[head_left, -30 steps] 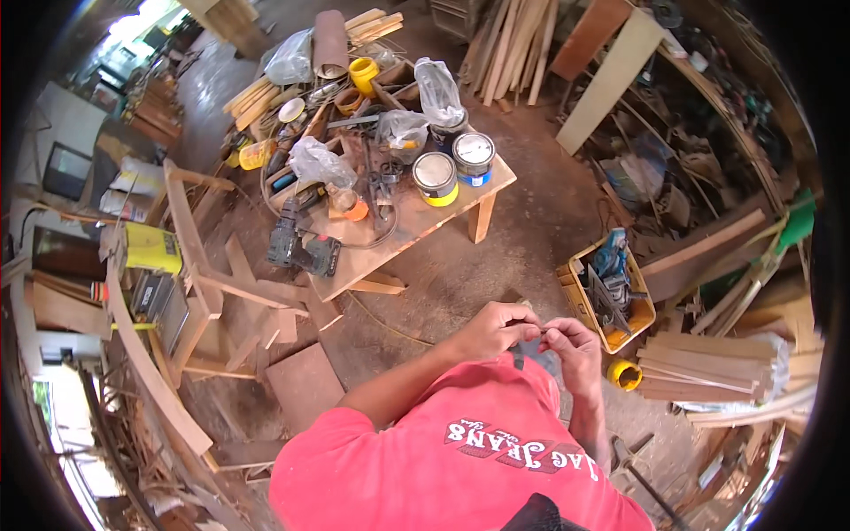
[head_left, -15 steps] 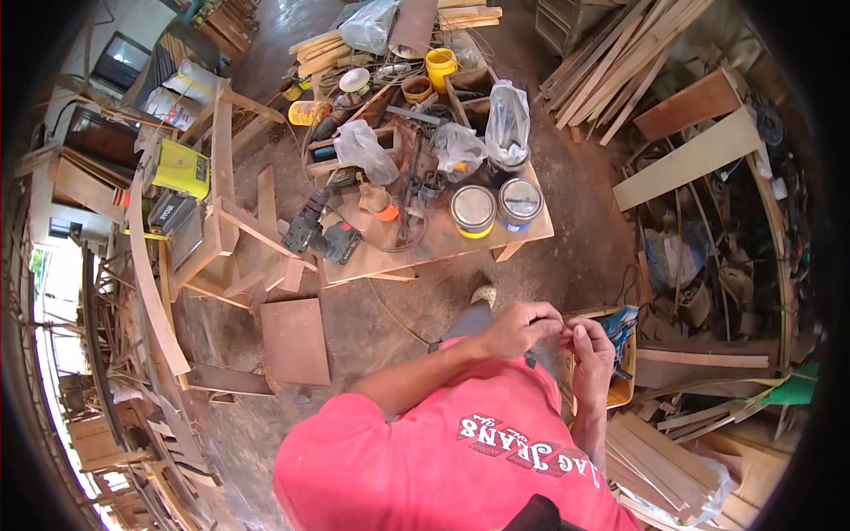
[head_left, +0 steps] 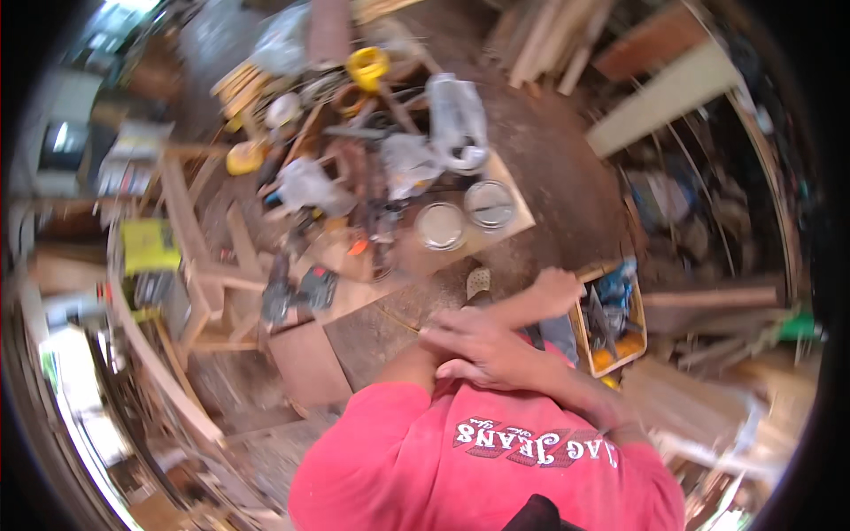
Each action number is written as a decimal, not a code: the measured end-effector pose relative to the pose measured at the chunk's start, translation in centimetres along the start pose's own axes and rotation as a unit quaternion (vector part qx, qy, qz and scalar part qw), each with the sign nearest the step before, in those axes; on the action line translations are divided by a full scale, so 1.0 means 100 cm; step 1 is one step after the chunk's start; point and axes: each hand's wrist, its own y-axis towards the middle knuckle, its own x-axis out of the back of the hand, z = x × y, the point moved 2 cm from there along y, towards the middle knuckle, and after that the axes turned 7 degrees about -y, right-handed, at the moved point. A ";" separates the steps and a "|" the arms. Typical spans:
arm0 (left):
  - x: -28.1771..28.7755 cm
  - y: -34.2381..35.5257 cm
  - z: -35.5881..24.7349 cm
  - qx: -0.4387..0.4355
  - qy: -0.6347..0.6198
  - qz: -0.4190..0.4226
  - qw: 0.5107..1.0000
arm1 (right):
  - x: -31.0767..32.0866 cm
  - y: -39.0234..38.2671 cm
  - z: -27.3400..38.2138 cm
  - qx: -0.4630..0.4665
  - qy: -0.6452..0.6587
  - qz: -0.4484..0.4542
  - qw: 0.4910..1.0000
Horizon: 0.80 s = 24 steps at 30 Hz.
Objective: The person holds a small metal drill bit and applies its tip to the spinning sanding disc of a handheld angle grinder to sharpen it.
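My left forearm reaches diagonally across my pink shirt [head_left: 487, 496]. My left hand [head_left: 553, 292] is out beside the yellow crate [head_left: 636, 345] of tools, its fingers too blurred to read. My right hand [head_left: 469, 350] lies across my left forearm with its fingers stretched out, holding nothing that I can see. Beyond both hands is the wooden work table [head_left: 513, 212], bearing two round cans [head_left: 440, 226], a cordless drill [head_left: 301, 292], plastic bags [head_left: 456, 119] and mixed tools.
A wooden frame [head_left: 186, 239] and long curved strip [head_left: 155, 363] stand left. Boards [head_left: 651, 102] lean at the back right over dark clutter. Stacked planks [head_left: 682, 398] lie at lower right. A flat square board [head_left: 310, 363] is on the floor beside my left side.
My hands have separated from their pinch at the small piece. The left has moved forward and right; the right has moved left onto my left forearm. The view has shifted and blurred.
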 end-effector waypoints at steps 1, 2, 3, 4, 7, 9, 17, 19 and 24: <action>0.002 0.023 0.004 -0.014 0.014 0.001 1.000 | -0.003 -0.004 -0.015 -0.024 -0.005 -0.033 0.999; 0.003 0.044 0.010 0.017 0.005 0.002 1.000 | 0.002 -0.016 -0.033 -0.011 -0.074 -0.079 0.994; 0.002 0.060 0.012 0.015 0.031 0.005 0.999 | 0.012 -0.034 -0.052 -0.004 -0.150 -0.134 0.980; 0.001 0.076 0.014 -0.005 0.058 0.027 0.998 | 0.024 -0.054 -0.075 -0.047 -0.168 -0.148 0.974; -0.010 0.102 0.012 -0.086 -0.017 0.030 0.996 | 0.073 -0.130 -0.135 -0.205 -0.367 -0.138 0.897; -0.024 0.123 0.009 -0.033 -0.049 0.114 0.992 | 0.094 -0.171 -0.139 -0.310 -0.386 -0.159 0.854; -0.087 0.251 -0.063 -0.032 0.103 0.305 0.946 | 0.160 -0.233 -0.078 -0.102 0.158 -0.367 0.911; -0.076 0.282 -0.071 -0.047 0.021 0.273 0.961 | 0.165 -0.271 -0.073 -0.078 0.295 -0.300 0.904; -0.044 0.344 -0.067 -0.051 -0.050 0.184 0.980 | 0.188 -0.355 -0.068 -0.050 0.310 -0.340 0.886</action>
